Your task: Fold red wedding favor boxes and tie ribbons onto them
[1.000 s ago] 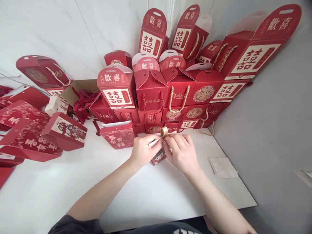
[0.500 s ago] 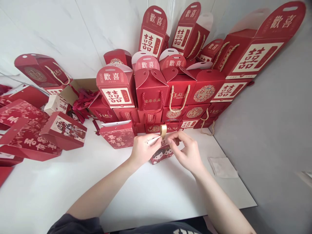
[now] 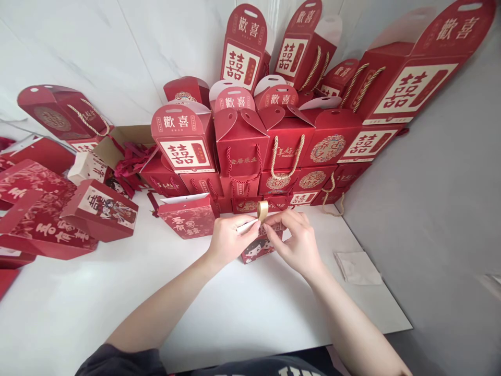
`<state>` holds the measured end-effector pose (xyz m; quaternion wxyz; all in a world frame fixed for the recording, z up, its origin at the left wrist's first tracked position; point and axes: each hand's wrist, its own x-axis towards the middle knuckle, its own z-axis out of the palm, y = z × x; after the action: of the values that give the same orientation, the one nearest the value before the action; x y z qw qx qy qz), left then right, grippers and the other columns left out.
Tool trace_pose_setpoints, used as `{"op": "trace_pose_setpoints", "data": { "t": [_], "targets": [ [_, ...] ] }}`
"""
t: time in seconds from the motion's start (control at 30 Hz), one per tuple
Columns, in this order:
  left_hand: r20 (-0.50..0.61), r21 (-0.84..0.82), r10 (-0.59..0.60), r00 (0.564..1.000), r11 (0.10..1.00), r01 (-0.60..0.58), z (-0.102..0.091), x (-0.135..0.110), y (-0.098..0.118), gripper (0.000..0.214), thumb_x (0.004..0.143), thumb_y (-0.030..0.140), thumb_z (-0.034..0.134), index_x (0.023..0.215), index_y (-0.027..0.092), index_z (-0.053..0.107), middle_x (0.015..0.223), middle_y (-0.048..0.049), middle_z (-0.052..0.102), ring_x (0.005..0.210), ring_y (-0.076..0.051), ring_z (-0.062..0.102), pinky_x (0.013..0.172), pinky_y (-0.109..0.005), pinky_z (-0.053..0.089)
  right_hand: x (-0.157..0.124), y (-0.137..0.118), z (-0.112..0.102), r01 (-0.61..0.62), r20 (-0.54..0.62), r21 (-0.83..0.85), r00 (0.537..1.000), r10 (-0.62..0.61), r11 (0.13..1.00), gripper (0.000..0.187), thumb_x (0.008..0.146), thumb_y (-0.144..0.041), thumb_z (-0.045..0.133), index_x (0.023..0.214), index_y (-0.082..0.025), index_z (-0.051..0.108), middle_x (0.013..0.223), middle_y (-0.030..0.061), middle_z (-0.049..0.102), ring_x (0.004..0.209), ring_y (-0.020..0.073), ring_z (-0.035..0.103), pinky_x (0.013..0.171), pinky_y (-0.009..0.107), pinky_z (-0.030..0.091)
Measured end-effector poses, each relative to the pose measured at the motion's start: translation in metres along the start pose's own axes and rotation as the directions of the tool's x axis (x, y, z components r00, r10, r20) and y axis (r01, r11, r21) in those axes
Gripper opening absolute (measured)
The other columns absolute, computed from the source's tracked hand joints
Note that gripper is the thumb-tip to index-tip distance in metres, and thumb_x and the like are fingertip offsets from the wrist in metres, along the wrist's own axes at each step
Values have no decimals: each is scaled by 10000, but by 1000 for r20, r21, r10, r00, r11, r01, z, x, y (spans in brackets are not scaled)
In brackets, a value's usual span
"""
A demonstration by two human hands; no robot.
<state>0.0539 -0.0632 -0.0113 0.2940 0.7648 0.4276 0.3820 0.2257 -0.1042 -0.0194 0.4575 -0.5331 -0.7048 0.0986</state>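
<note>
A small red gift box (image 3: 259, 249) printed with cartoon figures stands on the white table, its top partly hidden behind my hands. Just above it, a looped gold ribbon (image 3: 262, 210) sticks up from the fingertips of my left hand (image 3: 231, 237), which pinches its base. A white flap or strip (image 3: 246, 226) shows between that hand's thumb and fingers; I cannot make out whether it belongs to the box. My right hand (image 3: 293, 237) has its thumb and index finger closed at the lower right side of the ribbon loop.
Stacked red gift boxes (image 3: 241, 137) with rope handles line the wall behind. A floral red box (image 3: 188, 217) stands left of my hands. More boxes (image 3: 102, 211) and a carton of red ribbons (image 3: 135, 162) are farther left. A folded pale cloth (image 3: 358, 268) lies right.
My right hand has moved left, and its fingertips have closed in at the base of the gold ribbon. My left hand keeps its pinch in nearly the same place.
</note>
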Motion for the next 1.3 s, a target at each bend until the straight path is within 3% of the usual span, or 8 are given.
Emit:
{"op": "trace_pose_setpoints", "data": {
  "t": [0.23, 0.37, 0.47, 0.67, 1.0, 1.17, 1.3],
  "targets": [
    [29, -4, 9, 1000, 1000, -9, -5, 5, -1, 189, 856, 283, 612, 800, 161, 745, 732, -8, 739, 646, -134, 644, 611, -199, 467, 3, 8, -4, -58, -52, -32, 997, 56, 998, 127, 869, -220, 625, 775, -227, 539, 758, 6, 585, 739, 187, 528, 744, 358, 402],
    [56, 5, -29, 998, 1000, 28, -9, 7, -2, 195, 858, 291, 611, 810, 162, 748, 738, -7, 744, 672, -142, 662, 625, -199, 470, 6, 14, -7, -62, -78, 54, 995, 66, 997, 132, 850, -276, 661, 879, -227, 542, 923, 49, 575, 907, 226, 539, 830, 379, 443],
    [99, -24, -28, 995, 999, 31, -11, 8, -3, 195, 859, 291, 610, 834, 156, 750, 755, -11, 744, 687, -143, 660, 634, -201, 472, 6, 15, -5, -99, -42, 193, 993, 109, 976, 218, 844, -327, 687, 959, -225, 533, 1007, 58, 579, 977, 225, 557, 880, 368, 448],
    [144, -67, -39, 989, 997, 49, -11, 9, -5, 204, 858, 296, 602, 815, 149, 737, 730, -18, 728, 687, -149, 655, 620, -203, 480, 4, 19, 2, -227, 98, 301, 973, 207, 926, 253, 828, -404, 714, 936, -216, 584, 921, 31, 642, 856, 197, 609, 777, 315, 473],
    [196, -125, -11, 981, 991, 37, -12, 10, -12, 227, 850, 319, 623, 914, 136, 743, 847, -47, 756, 774, -176, 682, 700, -221, 521, 0, 19, 7, -181, 79, 334, 983, 164, 925, 147, 872, -343, 658, 820, -206, 671, 819, 36, 681, 750, 188, 627, 691, 308, 484],
    [274, -81, 25, 961, 997, -3, -18, 12, -7, 239, 809, 367, 688, 900, 148, 719, 806, -18, 729, 725, -152, 657, 651, -204, 484, 1, 17, 6, -163, 81, 322, 986, 145, 932, 130, 873, -325, 653, 822, -206, 656, 814, 31, 671, 753, 186, 620, 708, 311, 480],
    [210, -44, 34, 977, 999, -25, -19, 10, 1, 245, 784, 365, 728, 946, 181, 724, 881, -7, 743, 770, -148, 667, 718, -204, 482, 1, 15, 4, -83, 65, 268, 996, 68, 960, 98, 881, -298, 644, 838, -211, 654, 829, 39, 678, 793, 196, 621, 763, 337, 477]
  ]
}}
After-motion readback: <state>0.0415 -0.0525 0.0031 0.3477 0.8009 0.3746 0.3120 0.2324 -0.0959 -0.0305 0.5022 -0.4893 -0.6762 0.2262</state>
